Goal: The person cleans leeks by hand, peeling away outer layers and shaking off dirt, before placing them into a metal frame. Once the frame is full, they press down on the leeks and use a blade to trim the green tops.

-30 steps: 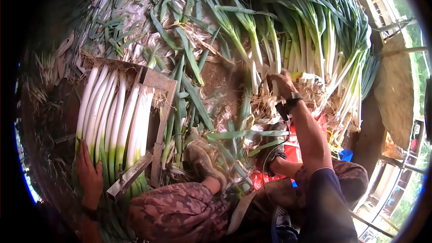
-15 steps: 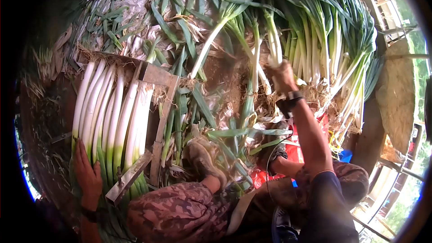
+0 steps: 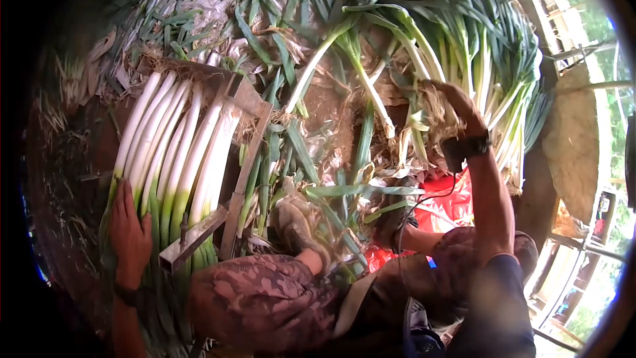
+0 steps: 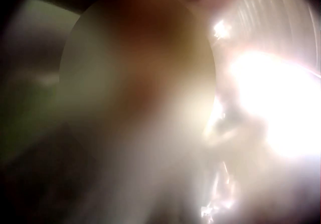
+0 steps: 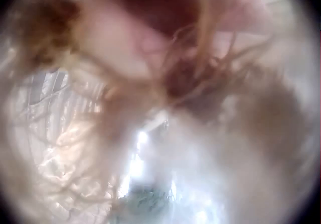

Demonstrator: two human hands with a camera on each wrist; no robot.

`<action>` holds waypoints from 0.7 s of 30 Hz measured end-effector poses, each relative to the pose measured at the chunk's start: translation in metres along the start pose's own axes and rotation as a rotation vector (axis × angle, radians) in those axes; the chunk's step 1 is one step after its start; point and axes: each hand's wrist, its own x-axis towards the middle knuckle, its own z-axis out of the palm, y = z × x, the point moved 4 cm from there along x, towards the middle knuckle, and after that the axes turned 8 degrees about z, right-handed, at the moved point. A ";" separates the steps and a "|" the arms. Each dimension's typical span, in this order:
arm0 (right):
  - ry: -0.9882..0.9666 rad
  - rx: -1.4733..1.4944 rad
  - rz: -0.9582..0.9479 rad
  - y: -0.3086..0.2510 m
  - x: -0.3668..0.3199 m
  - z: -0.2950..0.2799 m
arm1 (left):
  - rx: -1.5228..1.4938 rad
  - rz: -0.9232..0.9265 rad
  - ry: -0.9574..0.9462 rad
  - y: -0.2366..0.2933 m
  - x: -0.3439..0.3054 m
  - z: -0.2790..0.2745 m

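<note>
In the head view, my left hand rests with extended fingers on the left side of a row of leeks lying in a metal frame. The row's white shafts and roots point away from me; the green parts come toward me. At right, my right hand grips leeks near their root ends, with brown roots hanging below the fingers. Blurred roots crowd the fingers in the right wrist view. The left wrist view is too blurred to show the left hand's hold.
More leeks stand bunched at the right, leafy tops away from me. Single leeks lean left of the right hand. Cut leaves litter the ground. A red plastic sheet lies near the person's feet. A thin cable runs from the right wrist.
My right hand has moved right with its leeks, which now slant. One leek has tipped over to the left in the middle. The left hand stays on the row.
</note>
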 end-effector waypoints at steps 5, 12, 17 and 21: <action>-0.276 1.112 1.007 0.074 -0.102 0.110 | -0.064 0.040 0.052 -0.008 -0.004 -0.001; -0.435 1.431 1.259 -0.004 -0.151 0.152 | -0.305 0.162 0.099 -0.010 -0.053 -0.078; -0.368 0.979 0.624 -0.035 -0.098 0.018 | -0.409 -0.073 0.144 -0.030 -0.128 -0.136; -0.333 0.955 0.712 -0.079 -0.067 -0.065 | -0.447 -0.056 0.210 0.022 -0.177 -0.191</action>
